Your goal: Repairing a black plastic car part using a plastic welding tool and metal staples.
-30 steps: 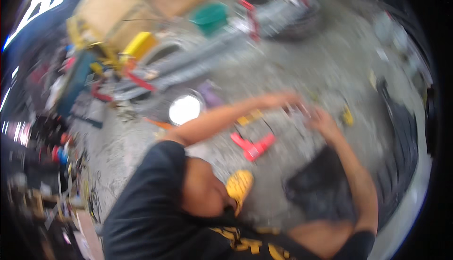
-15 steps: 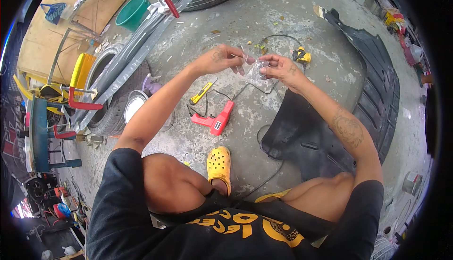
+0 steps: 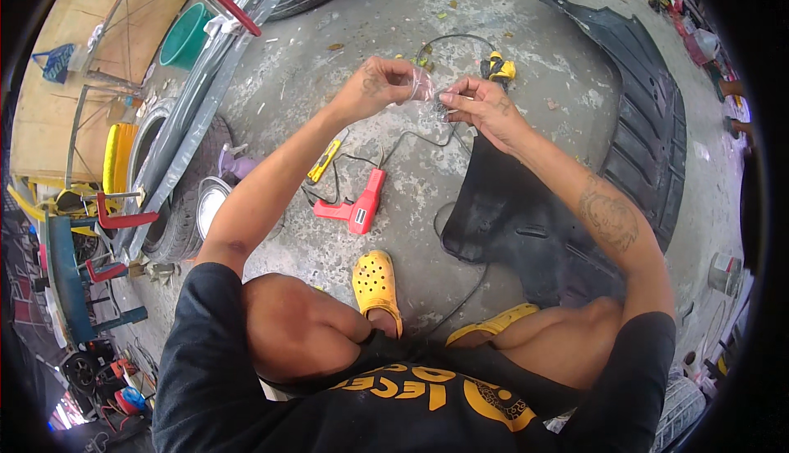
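Observation:
Out in front of me, above the floor, both hands hold a small clear plastic bag (image 3: 422,88). My left hand (image 3: 380,90) pinches one side of it between thumb and fingers. The fingers of my right hand (image 3: 483,106) are closed at its other side, where small greyish bits show; what they are is too fine to tell. Below the hands lies a red gun-shaped power tool (image 3: 362,205) with a black cord. Beside it rests a yellow utility knife (image 3: 325,161). A large black moulded plastic panel (image 3: 526,215) lies under my right forearm.
A yellow-and-black plug or socket (image 3: 497,68) sits on the cord beyond my right hand. At left are tyres (image 3: 215,137), a long grey strip (image 3: 197,96) with red-handled clamps (image 3: 226,8), a green bucket (image 3: 186,36) and a purple spray bottle (image 3: 236,161). My yellow clog (image 3: 375,280) stands on the concrete floor.
My hands still hold the plastic bag, and it is now stretched more toward the left hand. The whole view has shifted, so floor items appear further left and up.

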Demonstrator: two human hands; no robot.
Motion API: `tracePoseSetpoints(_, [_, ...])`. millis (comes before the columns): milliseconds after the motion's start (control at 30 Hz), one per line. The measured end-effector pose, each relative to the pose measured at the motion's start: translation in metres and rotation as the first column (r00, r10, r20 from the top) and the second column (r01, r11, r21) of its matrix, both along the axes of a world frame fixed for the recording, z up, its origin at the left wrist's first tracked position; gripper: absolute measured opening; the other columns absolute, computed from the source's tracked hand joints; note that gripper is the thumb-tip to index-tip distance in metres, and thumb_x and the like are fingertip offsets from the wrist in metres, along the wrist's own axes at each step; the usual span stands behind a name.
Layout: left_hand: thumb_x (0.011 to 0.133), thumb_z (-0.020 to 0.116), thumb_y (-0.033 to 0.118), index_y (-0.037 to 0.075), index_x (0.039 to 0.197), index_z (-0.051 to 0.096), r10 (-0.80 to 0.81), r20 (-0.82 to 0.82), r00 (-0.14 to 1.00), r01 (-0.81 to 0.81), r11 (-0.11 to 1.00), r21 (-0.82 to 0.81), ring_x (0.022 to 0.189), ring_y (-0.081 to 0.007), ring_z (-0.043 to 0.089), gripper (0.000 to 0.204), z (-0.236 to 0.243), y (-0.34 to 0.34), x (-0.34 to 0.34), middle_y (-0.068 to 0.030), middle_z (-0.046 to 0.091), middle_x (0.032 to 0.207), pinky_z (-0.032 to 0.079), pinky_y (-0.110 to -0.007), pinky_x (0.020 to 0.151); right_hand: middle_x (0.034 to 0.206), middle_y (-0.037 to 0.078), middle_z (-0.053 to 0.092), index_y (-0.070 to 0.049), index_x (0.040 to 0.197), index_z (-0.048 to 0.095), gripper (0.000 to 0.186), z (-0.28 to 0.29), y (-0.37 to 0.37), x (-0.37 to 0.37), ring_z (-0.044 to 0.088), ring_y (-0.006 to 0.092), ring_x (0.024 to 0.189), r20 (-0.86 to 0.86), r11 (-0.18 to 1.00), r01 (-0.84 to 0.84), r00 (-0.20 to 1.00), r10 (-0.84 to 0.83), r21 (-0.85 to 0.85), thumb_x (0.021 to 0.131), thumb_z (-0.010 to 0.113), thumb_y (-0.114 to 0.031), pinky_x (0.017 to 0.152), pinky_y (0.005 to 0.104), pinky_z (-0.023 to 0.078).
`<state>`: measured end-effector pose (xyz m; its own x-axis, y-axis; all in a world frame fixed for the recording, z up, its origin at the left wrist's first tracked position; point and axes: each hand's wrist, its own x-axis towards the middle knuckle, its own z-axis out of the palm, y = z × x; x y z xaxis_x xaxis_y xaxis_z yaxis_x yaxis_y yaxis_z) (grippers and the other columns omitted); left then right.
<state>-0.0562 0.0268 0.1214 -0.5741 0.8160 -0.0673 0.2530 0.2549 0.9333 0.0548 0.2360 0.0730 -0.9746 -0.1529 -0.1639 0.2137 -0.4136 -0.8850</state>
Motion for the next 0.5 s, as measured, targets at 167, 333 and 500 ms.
tracePoseSetpoints(167, [0.087,0.07,0.015,0.005,0.098,0.073,-0.014,-0.019,1.0,0.015,1.0,0.008,0.08,-0.0056,0.059,0.016,-0.009,0.0,-0.004,0.0016,0.069,0.09,0.045,-0.024,0.067,0.1,0.005,0.062,-0.003,0.098,0.062,0.014,-0.001,0.001,-0.001,0.062,0.0136,0.094,-0.008,1.0,-0.008,1.0,0.009,0.019,0.09,0.069,-0.012,0.082,0.0312,0.056])
tracePoseSetpoints(333, [0.088,0.069,0.014,0.005,0.097,0.073,-0.059,-0.051,0.997,0.06,0.998,0.005,0.081,-0.0054,0.059,0.014,-0.014,-0.006,-0.009,0.0017,0.068,0.092,0.046,-0.023,0.068,0.1,0.002,0.062,-0.005,0.103,0.061,0.015,-0.006,-0.001,-0.002,0.06,0.0112,0.093,-0.058,1.0,-0.013,0.998,0.013,-0.005,0.095,0.064,-0.017,0.081,0.032,0.053])
tracePoseSetpoints(500, [0.088,0.069,0.015,0.005,0.098,0.073,0.025,-0.109,0.994,-0.027,1.0,-0.016,0.081,-0.0044,0.059,0.015,-0.004,-0.004,-0.006,0.0022,0.068,0.091,0.046,-0.023,0.068,0.106,0.002,0.061,-0.005,0.106,0.062,0.017,-0.013,0.001,-0.002,0.058,0.0126,0.101,-0.042,0.993,-0.013,0.999,0.008,-0.119,0.096,0.062,-0.018,0.088,0.0347,0.053])
